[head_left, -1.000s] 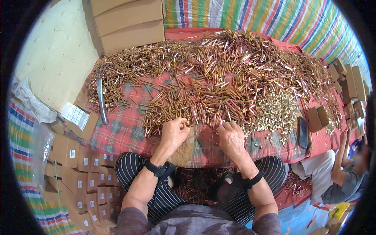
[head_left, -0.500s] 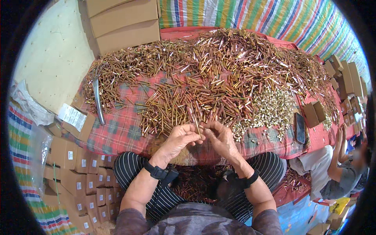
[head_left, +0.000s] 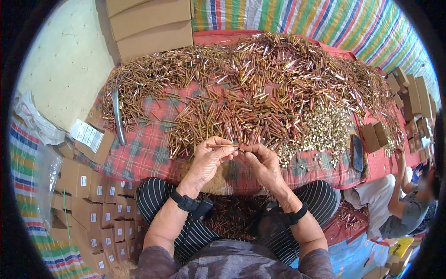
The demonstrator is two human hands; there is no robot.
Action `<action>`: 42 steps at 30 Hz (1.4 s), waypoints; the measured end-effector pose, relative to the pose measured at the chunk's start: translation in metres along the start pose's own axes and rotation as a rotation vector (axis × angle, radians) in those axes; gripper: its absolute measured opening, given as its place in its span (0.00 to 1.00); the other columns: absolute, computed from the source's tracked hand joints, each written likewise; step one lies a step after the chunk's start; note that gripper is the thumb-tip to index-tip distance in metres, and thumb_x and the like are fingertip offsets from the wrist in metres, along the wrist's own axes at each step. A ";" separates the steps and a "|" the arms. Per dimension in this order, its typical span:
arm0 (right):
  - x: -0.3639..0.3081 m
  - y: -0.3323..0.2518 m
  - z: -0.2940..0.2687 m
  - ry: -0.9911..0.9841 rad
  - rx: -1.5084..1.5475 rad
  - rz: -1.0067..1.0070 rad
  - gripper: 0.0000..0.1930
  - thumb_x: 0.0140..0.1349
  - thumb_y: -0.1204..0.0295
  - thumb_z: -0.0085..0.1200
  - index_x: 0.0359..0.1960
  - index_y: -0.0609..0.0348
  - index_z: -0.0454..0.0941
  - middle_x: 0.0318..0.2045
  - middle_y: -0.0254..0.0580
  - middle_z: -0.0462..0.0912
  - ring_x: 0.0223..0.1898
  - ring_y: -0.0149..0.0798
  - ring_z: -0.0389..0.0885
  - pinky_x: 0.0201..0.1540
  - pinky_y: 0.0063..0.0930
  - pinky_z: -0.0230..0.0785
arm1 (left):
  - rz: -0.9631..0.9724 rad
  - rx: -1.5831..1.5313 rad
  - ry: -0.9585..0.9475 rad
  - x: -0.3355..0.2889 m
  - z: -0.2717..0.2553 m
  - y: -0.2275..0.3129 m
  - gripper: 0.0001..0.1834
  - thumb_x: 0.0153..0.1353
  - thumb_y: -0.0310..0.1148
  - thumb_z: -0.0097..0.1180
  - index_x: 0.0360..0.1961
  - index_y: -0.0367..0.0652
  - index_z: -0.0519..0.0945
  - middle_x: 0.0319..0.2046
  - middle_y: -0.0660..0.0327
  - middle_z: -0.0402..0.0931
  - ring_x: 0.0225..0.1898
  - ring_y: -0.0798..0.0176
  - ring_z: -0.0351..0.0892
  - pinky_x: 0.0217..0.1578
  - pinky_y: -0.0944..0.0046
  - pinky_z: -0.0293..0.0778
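My left hand pinches a thin brass-coloured metal rod between thumb and fingers, with the rod lying nearly level and pointing at the other hand. My right hand is closed in a pinch at the rod's right end. What those fingertips hold is too small to make out. Just beyond both hands lies a broad heap of brass- and copper-coloured rods. Right of it spreads a pile of small pale gold metal pieces.
A plaid cloth lies under the heap. A curved metal bar rests at left, and a dark phone beside an open carton at right. Labelled cardboard boxes are stacked lower left. Another person sits at far right.
The rod in my left hand has swung from steeply tilted to nearly level. My left hand has turned and risen slightly; the right hand stays close to it. The other person's arm has shifted.
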State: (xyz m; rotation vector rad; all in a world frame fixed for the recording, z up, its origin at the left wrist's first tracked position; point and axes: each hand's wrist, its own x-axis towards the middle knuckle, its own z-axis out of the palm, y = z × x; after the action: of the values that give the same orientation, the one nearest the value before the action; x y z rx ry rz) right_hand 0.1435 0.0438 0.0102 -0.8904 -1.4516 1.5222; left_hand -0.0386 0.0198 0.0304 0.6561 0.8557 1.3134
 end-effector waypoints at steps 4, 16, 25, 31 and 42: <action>0.000 0.004 -0.003 0.009 -0.100 -0.096 0.09 0.63 0.78 0.49 0.44 0.66 0.73 0.42 0.40 0.79 0.42 0.30 0.77 0.47 0.23 0.72 | 0.003 0.017 -0.029 0.002 0.002 -0.004 0.06 0.55 0.24 0.59 0.35 0.38 0.77 0.32 0.58 0.80 0.33 0.66 0.80 0.33 0.71 0.76; -0.002 -0.028 0.002 0.245 -0.385 -0.149 0.09 0.61 0.76 0.52 0.42 0.63 0.71 0.30 0.38 0.76 0.31 0.31 0.77 0.32 0.24 0.71 | -0.044 -0.048 0.037 0.000 0.004 -0.013 0.06 0.55 0.22 0.59 0.35 0.37 0.79 0.32 0.58 0.80 0.33 0.66 0.80 0.34 0.72 0.76; 0.000 -0.016 0.003 0.310 0.257 -0.012 0.12 0.63 0.79 0.49 0.46 0.61 0.64 0.34 0.39 0.77 0.34 0.34 0.81 0.35 0.22 0.74 | -0.104 -0.061 0.039 -0.002 0.011 -0.024 0.05 0.56 0.23 0.58 0.34 0.39 0.79 0.32 0.59 0.80 0.33 0.67 0.80 0.36 0.71 0.75; -0.001 -0.012 0.004 0.302 0.405 0.002 0.11 0.62 0.79 0.49 0.45 0.61 0.65 0.32 0.38 0.77 0.34 0.34 0.81 0.38 0.23 0.74 | -0.073 -0.099 -0.002 -0.002 0.010 -0.029 0.05 0.57 0.23 0.57 0.35 0.40 0.77 0.32 0.60 0.80 0.34 0.68 0.79 0.36 0.71 0.74; -0.010 -0.014 0.007 0.081 -0.478 -0.233 0.10 0.61 0.75 0.52 0.44 0.61 0.77 0.34 0.45 0.80 0.34 0.39 0.79 0.37 0.28 0.71 | -0.145 -0.053 -0.019 -0.004 0.016 -0.032 0.09 0.62 0.33 0.54 0.39 0.39 0.77 0.30 0.65 0.76 0.28 0.74 0.73 0.30 0.75 0.71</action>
State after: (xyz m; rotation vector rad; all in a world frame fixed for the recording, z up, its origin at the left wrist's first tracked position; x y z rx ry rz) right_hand 0.1425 0.0322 0.0243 -1.0012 -1.8240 0.9713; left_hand -0.0076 0.0121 0.0135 0.5539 0.8352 1.1937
